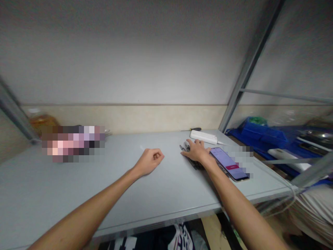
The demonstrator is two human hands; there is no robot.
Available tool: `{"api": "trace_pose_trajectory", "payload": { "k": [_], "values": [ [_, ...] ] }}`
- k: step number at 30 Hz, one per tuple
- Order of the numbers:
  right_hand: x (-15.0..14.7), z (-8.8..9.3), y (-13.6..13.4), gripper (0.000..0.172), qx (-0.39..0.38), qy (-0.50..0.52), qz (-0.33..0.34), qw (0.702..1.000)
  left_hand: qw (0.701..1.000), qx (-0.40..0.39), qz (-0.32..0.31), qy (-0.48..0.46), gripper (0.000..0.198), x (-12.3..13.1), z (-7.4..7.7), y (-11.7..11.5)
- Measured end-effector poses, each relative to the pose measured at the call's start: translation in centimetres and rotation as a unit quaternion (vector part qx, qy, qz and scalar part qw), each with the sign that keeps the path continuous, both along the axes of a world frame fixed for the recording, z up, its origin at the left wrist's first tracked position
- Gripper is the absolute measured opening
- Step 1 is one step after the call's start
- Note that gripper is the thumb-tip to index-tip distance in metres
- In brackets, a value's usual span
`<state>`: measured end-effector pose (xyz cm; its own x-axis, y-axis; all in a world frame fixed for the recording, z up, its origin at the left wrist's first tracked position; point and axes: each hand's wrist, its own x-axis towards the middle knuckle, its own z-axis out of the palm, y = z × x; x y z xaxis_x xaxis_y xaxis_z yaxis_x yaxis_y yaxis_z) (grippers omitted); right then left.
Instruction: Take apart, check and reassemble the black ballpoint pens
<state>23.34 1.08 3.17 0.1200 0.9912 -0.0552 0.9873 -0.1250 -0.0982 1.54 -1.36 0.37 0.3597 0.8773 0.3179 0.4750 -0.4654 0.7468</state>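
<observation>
My left hand (148,162) rests above the middle of the grey table, its fingers curled and the thumb meeting the index finger. Nothing shows in that loose fist. Over on the right, my right hand (197,151) reaches across several slim black pen-like items (191,162) lying together. Its fingers are spread over them, and the palm hides part of the bunch; whether it touches them I cannot tell. Just right of this hand lies a phone (227,163) with its screen lit.
Behind the right hand lie a white power strip (203,136) with a cable and a screwdriver (195,129). A blurred-out pile (75,144) and a bottle of amber liquid (43,121) stand left. Metal posts frame the table (109,205). Blue bins (262,133) fill the neighbouring shelf.
</observation>
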Motion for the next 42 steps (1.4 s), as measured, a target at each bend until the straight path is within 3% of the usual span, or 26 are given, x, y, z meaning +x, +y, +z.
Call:
{"api": "trace_pose_trajectory", "payload": {
  "k": [5, 11, 19, 27, 42],
  "values": [
    [0.54, 0.09, 0.25, 0.077, -0.024, 0.02, -0.01, 0.999, 1.0, 0.006, -0.001, 0.01, 0.019, 0.04, -0.07, 0.0],
    [0.38, 0.36, 0.11, 0.076, -0.048, 0.022, -0.011, 0.999, 1.0, 0.01, -0.003, 0.009, 0.02, 0.02, 0.1, -0.1],
    [0.32, 0.55, 0.02, 0.071, -0.037, 0.016, -0.007, 0.999, 1.0, 0.012, -0.006, 0.012, 0.02, 0.01, -0.02, 0.0],
    [0.81, 0.34, 0.23, 0.078, -0.037, 0.02, -0.023, 0.999, 1.0, 0.014, -0.001, 0.017, 0.02, 0.03, 0.0, -0.05],
    [0.09, 0.71, 0.12, 0.058, -0.06, 0.005, -0.028, 0.998, 0.999, 0.023, -0.004, 0.023, 0.021, -0.02, 0.17, -0.17]
  ]
}}
